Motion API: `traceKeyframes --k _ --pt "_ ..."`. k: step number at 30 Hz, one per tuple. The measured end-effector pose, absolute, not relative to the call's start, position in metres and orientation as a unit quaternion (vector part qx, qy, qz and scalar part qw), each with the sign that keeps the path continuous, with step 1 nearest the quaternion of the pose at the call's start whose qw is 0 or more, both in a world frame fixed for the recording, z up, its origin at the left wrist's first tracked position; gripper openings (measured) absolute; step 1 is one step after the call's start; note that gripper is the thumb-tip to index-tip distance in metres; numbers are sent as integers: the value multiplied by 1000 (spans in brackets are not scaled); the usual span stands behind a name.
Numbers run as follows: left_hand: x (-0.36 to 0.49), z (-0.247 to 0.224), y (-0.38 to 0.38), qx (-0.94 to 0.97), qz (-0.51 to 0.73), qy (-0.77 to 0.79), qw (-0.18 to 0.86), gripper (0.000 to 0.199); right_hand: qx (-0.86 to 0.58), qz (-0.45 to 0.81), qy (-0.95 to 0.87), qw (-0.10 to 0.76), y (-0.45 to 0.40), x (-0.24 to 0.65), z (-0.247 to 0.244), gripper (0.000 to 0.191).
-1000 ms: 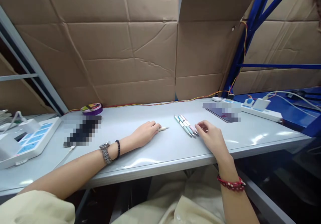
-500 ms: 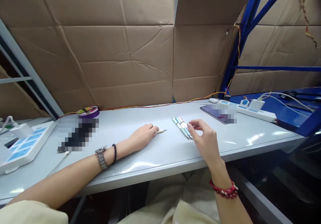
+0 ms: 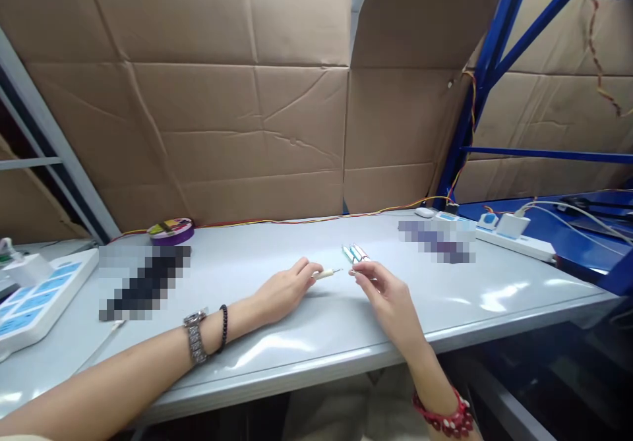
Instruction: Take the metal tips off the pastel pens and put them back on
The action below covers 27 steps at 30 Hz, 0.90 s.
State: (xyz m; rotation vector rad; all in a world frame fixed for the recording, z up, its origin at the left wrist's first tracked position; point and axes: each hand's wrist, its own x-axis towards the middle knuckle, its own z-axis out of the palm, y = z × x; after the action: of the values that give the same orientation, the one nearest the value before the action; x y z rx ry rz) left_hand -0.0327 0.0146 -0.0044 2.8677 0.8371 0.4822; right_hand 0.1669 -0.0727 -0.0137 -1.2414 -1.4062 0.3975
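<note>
My left hand (image 3: 289,291) rests on the table and is closed on a pale pen (image 3: 324,274), its thin tip bare and pointing right. Just across from that tip, my right hand (image 3: 390,299) has thumb and forefinger pinched together. A tiny piece seems to be between those fingertips, too small to name. Beyond the right hand lie several light-blue and white pens (image 3: 354,252) side by side, partly hidden by its fingers.
On the left are a white power strip (image 3: 42,289), a purple tape roll (image 3: 171,231) and a blurred dark object (image 3: 148,284). On the right, a blurred phone (image 3: 435,240) lies before another power strip (image 3: 517,238). Cardboard (image 3: 222,131) walls the back.
My right hand has moved left from beside the pens toward the pen tip, its fingers now pinched. The left hand has lifted the pen's tip slightly. The view has tilted up a little.
</note>
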Motion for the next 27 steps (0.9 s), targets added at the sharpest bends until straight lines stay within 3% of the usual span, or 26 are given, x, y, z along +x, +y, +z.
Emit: traceKeyframes --k 11,17,27 --pt "-34 -2 9 964 156 192 99 20 -526 211 -631 530 -78 165 -11 17" --pt "-33 -4 10 959 163 204 106 20 -542 182 -600 559 -78 166 -12 17" --pt "-33 -5 11 971 147 168 88 20 -512 202 -676 489 -81 164 -11 11"
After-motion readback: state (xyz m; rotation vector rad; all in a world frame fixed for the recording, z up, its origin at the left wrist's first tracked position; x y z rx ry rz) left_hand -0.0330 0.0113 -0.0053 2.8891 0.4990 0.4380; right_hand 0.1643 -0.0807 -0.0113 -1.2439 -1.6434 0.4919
